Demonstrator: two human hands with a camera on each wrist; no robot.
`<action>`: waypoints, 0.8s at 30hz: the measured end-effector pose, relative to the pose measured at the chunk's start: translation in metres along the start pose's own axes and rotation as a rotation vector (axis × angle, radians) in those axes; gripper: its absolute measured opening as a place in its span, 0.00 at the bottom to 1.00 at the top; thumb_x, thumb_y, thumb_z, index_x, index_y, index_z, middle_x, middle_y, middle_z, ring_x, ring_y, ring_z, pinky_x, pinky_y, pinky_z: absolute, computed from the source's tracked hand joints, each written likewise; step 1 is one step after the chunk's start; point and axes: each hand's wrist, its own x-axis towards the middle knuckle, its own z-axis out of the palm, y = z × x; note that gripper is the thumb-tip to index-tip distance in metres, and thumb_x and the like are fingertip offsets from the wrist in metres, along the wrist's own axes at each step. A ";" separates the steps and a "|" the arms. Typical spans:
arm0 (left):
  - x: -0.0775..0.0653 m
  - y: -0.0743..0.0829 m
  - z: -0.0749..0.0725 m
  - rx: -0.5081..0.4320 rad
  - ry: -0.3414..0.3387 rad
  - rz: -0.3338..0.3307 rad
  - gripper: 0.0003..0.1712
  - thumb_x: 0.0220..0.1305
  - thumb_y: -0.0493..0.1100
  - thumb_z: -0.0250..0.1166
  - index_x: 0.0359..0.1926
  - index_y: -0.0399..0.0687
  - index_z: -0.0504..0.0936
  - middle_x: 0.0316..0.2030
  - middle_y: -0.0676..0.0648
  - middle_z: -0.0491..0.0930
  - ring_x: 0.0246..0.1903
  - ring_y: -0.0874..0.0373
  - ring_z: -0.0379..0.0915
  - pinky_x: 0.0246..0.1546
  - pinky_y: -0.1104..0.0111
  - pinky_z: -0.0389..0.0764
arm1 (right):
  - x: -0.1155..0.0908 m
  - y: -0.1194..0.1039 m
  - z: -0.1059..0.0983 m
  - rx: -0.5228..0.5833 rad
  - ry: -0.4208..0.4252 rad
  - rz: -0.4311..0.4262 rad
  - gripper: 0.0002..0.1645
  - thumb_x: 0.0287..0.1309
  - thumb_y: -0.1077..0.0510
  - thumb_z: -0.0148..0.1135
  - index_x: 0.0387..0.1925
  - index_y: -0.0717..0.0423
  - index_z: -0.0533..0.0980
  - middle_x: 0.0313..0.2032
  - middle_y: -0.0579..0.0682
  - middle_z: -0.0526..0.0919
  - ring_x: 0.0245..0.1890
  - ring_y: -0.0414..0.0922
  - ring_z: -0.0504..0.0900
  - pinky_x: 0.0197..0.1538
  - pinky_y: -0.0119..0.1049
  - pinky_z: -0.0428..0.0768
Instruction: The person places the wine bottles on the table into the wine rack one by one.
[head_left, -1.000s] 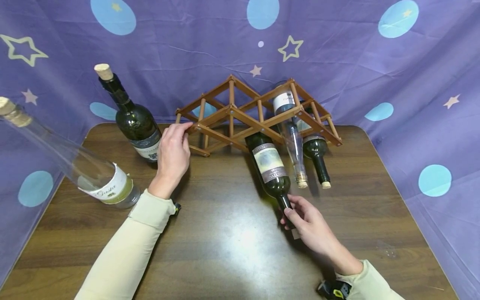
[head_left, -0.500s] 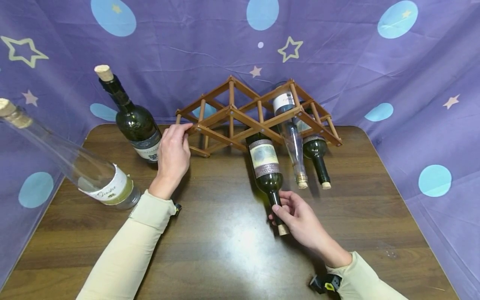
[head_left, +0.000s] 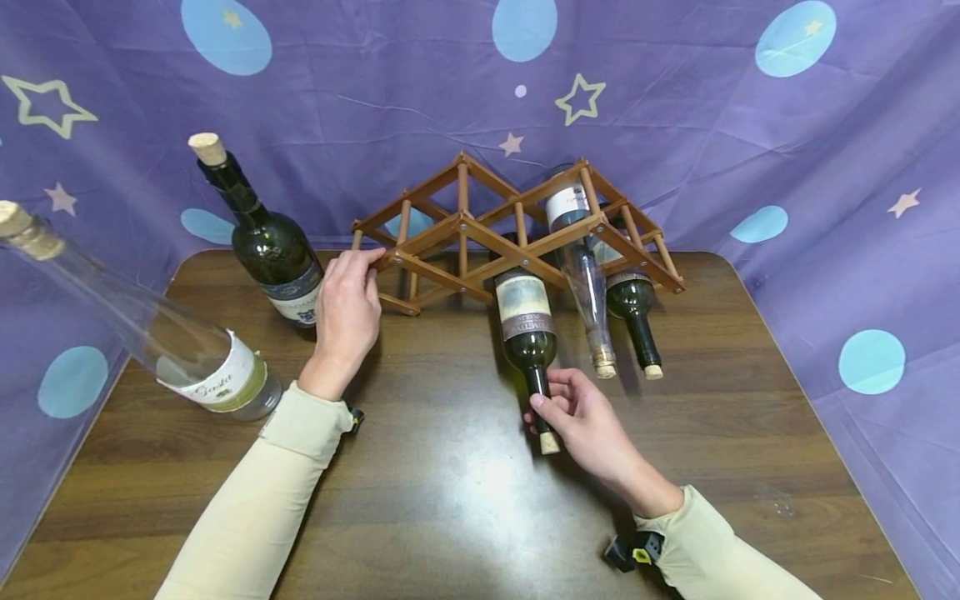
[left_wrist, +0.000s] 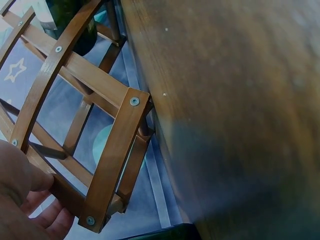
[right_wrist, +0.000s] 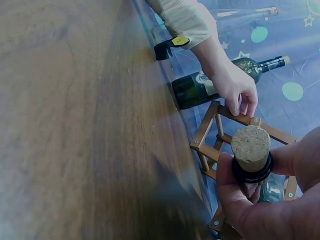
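Head view, read as a dial centred on the picture, is showing the table [head_left: 420,483] spreading open wood toward six o'clock, between the forearms. Its side edges are running from nine to eight and from three to four, while the wooden rack [head_left: 462,221] is spanning ten to three near the far edge. A narrow gap is separating the held bottle [head_left: 528,343] from the racked clear bottle [head_left: 583,258], with the racked green bottle [head_left: 632,300] lying beyond at three. Standing near the left arm are a clear bottle [head_left: 180,340] at nine and a dark bottle [head_left: 273,250] between nine and ten.

Compared with a second ago, the held bottle is sitting deeper behind the rack's front bars and its neck is pointing closer to six; the left hand [head_left: 347,304] is keeping its place.

At four to five, the right hand [head_left: 581,421] is holding the neck narrowly between thumb and fingers, its forearm slanting in from five. Right wrist view is showing the cork [right_wrist: 251,150] protruding past that grip. At nine, the left hand is pinching the rack's end corner, its forearm rising from seven.
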 end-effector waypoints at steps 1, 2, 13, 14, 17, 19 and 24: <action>0.000 0.000 0.000 0.000 0.001 -0.001 0.16 0.66 0.29 0.58 0.52 0.42 0.84 0.45 0.42 0.82 0.45 0.43 0.75 0.49 0.55 0.74 | 0.001 -0.001 0.001 0.001 0.003 -0.007 0.25 0.66 0.65 0.60 0.59 0.69 0.63 0.48 0.72 0.77 0.36 0.57 0.85 0.39 0.44 0.84; 0.000 0.000 0.000 -0.001 0.003 -0.002 0.16 0.66 0.29 0.58 0.52 0.42 0.84 0.45 0.43 0.82 0.45 0.43 0.75 0.49 0.55 0.74 | 0.003 -0.001 0.002 0.004 0.008 -0.011 0.25 0.66 0.65 0.60 0.59 0.69 0.63 0.48 0.72 0.77 0.36 0.56 0.85 0.39 0.44 0.84; 0.000 -0.001 0.002 -0.015 0.020 -0.008 0.16 0.65 0.28 0.60 0.51 0.42 0.85 0.44 0.43 0.83 0.45 0.43 0.76 0.49 0.56 0.74 | 0.020 -0.007 0.008 0.012 0.042 -0.029 0.26 0.66 0.64 0.60 0.60 0.70 0.62 0.46 0.67 0.78 0.35 0.57 0.85 0.40 0.42 0.84; 0.000 0.000 0.002 -0.013 0.019 -0.008 0.16 0.65 0.28 0.59 0.51 0.42 0.85 0.44 0.43 0.83 0.45 0.43 0.76 0.49 0.56 0.74 | 0.021 -0.007 0.009 0.013 0.045 -0.029 0.26 0.66 0.64 0.60 0.60 0.71 0.62 0.46 0.68 0.78 0.35 0.57 0.85 0.40 0.42 0.84; -0.001 0.000 0.002 -0.006 0.017 -0.007 0.16 0.66 0.29 0.59 0.51 0.42 0.85 0.44 0.43 0.82 0.45 0.43 0.76 0.49 0.55 0.74 | 0.026 -0.009 0.010 0.017 0.055 -0.024 0.25 0.67 0.64 0.60 0.59 0.70 0.62 0.46 0.69 0.78 0.35 0.56 0.85 0.39 0.42 0.84; -0.001 0.000 0.002 -0.006 0.017 -0.008 0.16 0.66 0.29 0.59 0.51 0.43 0.85 0.45 0.43 0.83 0.45 0.43 0.76 0.49 0.55 0.74 | 0.029 -0.010 0.011 0.023 0.061 -0.022 0.25 0.67 0.64 0.60 0.59 0.70 0.62 0.46 0.70 0.78 0.35 0.55 0.85 0.39 0.42 0.84; -0.001 0.000 0.002 -0.005 0.017 -0.004 0.16 0.66 0.29 0.59 0.51 0.43 0.85 0.45 0.43 0.82 0.45 0.43 0.76 0.49 0.55 0.74 | 0.036 -0.013 0.013 0.040 0.078 -0.033 0.25 0.67 0.63 0.59 0.59 0.70 0.62 0.45 0.68 0.78 0.34 0.52 0.86 0.38 0.41 0.84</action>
